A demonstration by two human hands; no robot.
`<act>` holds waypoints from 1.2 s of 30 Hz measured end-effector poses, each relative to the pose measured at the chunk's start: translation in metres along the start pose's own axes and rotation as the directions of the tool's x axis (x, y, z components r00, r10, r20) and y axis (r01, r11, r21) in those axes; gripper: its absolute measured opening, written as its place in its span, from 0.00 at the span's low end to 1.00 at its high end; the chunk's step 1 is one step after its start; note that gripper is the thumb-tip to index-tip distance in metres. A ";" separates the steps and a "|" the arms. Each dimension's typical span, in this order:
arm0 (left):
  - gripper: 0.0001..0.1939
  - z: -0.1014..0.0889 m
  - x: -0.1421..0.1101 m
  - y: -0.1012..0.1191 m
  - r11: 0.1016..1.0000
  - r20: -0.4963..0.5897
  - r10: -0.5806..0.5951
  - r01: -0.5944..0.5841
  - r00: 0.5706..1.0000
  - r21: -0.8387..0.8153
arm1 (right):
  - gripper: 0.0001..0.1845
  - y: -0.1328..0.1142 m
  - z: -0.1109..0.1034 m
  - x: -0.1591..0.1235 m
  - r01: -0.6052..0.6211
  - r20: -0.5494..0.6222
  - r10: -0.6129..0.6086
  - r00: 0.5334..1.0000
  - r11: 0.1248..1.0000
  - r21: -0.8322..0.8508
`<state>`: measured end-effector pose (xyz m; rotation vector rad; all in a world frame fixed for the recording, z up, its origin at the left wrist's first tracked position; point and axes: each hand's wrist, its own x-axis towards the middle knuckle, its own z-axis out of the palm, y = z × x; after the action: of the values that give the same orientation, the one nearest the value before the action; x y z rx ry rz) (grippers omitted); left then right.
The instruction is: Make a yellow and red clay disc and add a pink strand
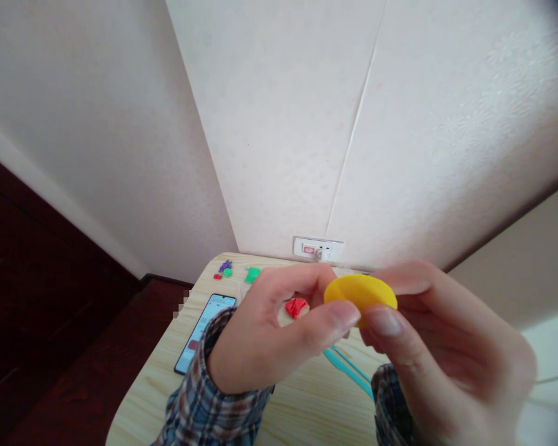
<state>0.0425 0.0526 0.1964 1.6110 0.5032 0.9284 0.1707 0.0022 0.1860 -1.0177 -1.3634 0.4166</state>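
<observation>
A smooth yellow disc, which looks like soft modelling clay, is held up above the table between both hands. My left hand pinches its left side, with the thumb along the near edge. From the right, my right hand grips the same disc, thumb tip pressed close to the left thumb. The fingers behind the disc are partly hidden. Through the gap in my left hand shows a crumpled red piece on the table. Below the hands lie thin teal tools, partly covered by my right hand and sleeve.
On the pale wooden table, a phone lies left of my left wrist. Small purple grapes, a red cherry-like piece and a green piece lie towards the back. Behind the table is a wall socket with a plug in it.
</observation>
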 end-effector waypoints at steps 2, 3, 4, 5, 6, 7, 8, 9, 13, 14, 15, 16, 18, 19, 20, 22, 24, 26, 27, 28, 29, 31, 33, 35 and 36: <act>0.21 0.001 0.000 0.002 1.000 -0.008 0.024 -0.024 1.000 -0.003 | 0.15 0.001 -0.001 0.001 -0.019 0.076 0.015 0.997 0.999 0.048; 0.21 0.001 -0.001 0.002 0.999 -0.010 0.031 -0.031 0.999 -0.014 | 0.16 0.002 -0.003 0.001 -0.031 0.102 0.023 0.995 0.997 0.071; 0.20 0.001 -0.001 0.003 0.999 -0.010 0.034 -0.035 0.999 -0.025 | 0.16 0.003 -0.004 0.001 -0.044 0.117 0.033 0.993 0.995 0.090; 0.20 0.001 -0.002 0.003 0.999 -0.010 0.039 -0.039 0.999 -0.032 | 0.15 0.005 -0.005 0.000 -0.059 0.122 0.046 0.991 0.993 0.104; 0.20 0.001 -0.002 0.003 0.999 -0.008 0.041 -0.042 0.999 -0.033 | 0.14 0.006 -0.006 -0.002 -0.075 0.122 0.061 0.991 0.991 0.114; 0.21 0.001 -0.003 0.004 0.999 -0.003 0.043 -0.043 0.999 -0.029 | 0.13 0.007 -0.007 -0.003 -0.088 0.115 0.074 0.991 0.989 0.121; 0.21 0.001 -0.003 0.004 0.999 0.001 0.046 -0.046 0.999 -0.024 | 0.12 0.008 -0.008 -0.005 -0.099 0.106 0.086 0.991 0.987 0.124; 0.22 0.001 -0.003 0.004 0.999 0.001 0.051 -0.051 0.999 -0.016 | 0.12 0.009 -0.008 -0.006 -0.107 0.096 0.096 0.991 0.987 0.122; 0.21 0.002 -0.003 0.004 0.998 -0.037 0.059 -0.058 0.998 0.022 | 0.12 0.010 -0.008 -0.008 -0.136 0.081 0.128 0.988 0.985 0.102; 0.21 0.002 -0.002 0.003 0.998 -0.042 0.057 -0.056 0.997 0.025 | 0.12 0.010 -0.007 -0.008 -0.140 0.078 0.133 0.988 0.985 0.099; 0.21 0.002 -0.002 0.003 0.998 -0.042 0.059 -0.058 0.997 0.023 | 0.12 0.010 -0.007 -0.007 -0.140 0.075 0.133 0.988 0.985 0.097; 0.20 0.002 -0.002 0.002 0.998 -0.040 0.062 -0.062 0.997 0.018 | 0.12 0.010 -0.008 -0.007 -0.137 0.073 0.130 0.989 0.986 0.097; 0.20 0.002 -0.002 0.001 0.998 -0.043 0.069 -0.069 0.997 0.009 | 0.12 0.011 -0.008 -0.008 -0.135 0.077 0.129 0.989 0.987 0.090; 0.20 0.001 -0.002 0.000 0.997 -0.047 0.072 -0.072 0.996 0.006 | 0.12 0.011 -0.009 -0.008 -0.141 0.085 0.134 0.987 0.987 0.082; 0.20 0.002 -0.003 -0.001 0.997 -0.050 0.077 -0.077 0.996 0.004 | 0.11 0.012 -0.009 -0.009 -0.151 0.093 0.144 0.985 0.986 0.072; 0.20 0.002 -0.004 -0.004 0.997 -0.061 0.082 -0.083 0.995 0.001 | 0.09 0.012 -0.009 -0.009 -0.171 0.095 0.165 0.982 0.983 0.059; 0.18 0.002 -0.006 -0.007 0.996 -0.073 0.085 -0.085 0.994 -0.001 | 0.09 0.011 -0.008 -0.009 -0.169 0.083 0.163 0.983 0.984 0.064; 0.16 0.002 -0.006 -0.009 0.997 -0.077 0.073 -0.074 0.994 -0.006 | 0.09 0.009 -0.006 -0.006 -0.140 0.070 0.134 0.988 0.987 0.079; 0.16 0.002 -0.006 -0.009 0.997 -0.075 0.069 -0.070 0.995 -0.012 | 0.10 0.007 -0.005 -0.005 -0.123 0.073 0.117 0.990 0.988 0.088; 0.17 0.002 -0.006 -0.008 0.997 -0.069 0.069 -0.070 0.995 -0.019 | 0.12 0.006 -0.003 -0.003 -0.106 0.081 0.099 0.992 0.990 0.095; 0.17 0.002 -0.006 -0.007 0.997 -0.066 0.068 -0.069 0.996 -0.021 | 0.14 0.004 -0.003 -0.002 -0.094 0.090 0.085 0.992 0.991 0.097; 0.19 0.003 -0.005 -0.003 0.998 -0.067 0.065 -0.065 0.996 0.000 | 0.16 0.002 -0.002 -0.001 -0.098 0.102 0.090 0.991 0.992 0.077; 0.19 0.003 -0.005 -0.001 0.997 -0.085 0.066 -0.064 0.994 0.034 | 0.15 0.001 -0.002 -0.002 -0.119 0.096 0.115 0.989 0.992 0.039; 0.19 0.003 -0.005 0.000 0.996 -0.103 0.078 -0.072 0.992 0.057 | 0.16 0.000 -0.002 -0.002 -0.124 0.091 0.121 0.988 0.992 0.026; 0.18 0.003 -0.005 -0.001 0.995 -0.103 0.083 -0.077 0.991 0.065 | 0.17 0.000 -0.002 -0.002 -0.116 0.093 0.112 0.989 0.993 0.033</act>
<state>0.0419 0.0476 0.1944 1.6524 0.5479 1.0720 0.1722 -0.0003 0.1847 -1.0588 -1.3764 0.5786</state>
